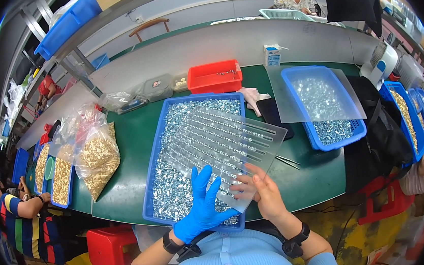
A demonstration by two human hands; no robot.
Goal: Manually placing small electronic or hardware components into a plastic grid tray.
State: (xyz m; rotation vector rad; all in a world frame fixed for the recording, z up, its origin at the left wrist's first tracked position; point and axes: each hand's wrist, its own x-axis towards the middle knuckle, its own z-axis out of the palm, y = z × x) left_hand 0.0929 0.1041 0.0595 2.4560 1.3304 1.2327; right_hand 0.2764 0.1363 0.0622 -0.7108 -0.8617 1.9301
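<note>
A clear slotted plate (221, 143) is held above a blue tray (153, 152) heaped with small shiny silver-blue metal parts. Rows of small round parts sit in the plate's slots. My bare right hand (267, 195) grips the plate at its near right edge, with the thumb on top and the fingers seen through it. My left hand (200, 208), in a blue glove, is over the near part of the tray with its fingers spread, close to the plate's near edge. Whether it touches the plate I cannot tell.
Tweezers (288, 162) lie right of the plate on the green table (314, 180). Farther back stand a red bin (215, 76) and a blue basket (357, 130) partly covered by another clear sheet (287, 96). Bags of gold parts (98, 155) lie left. A co-worker (23, 211) sits far left.
</note>
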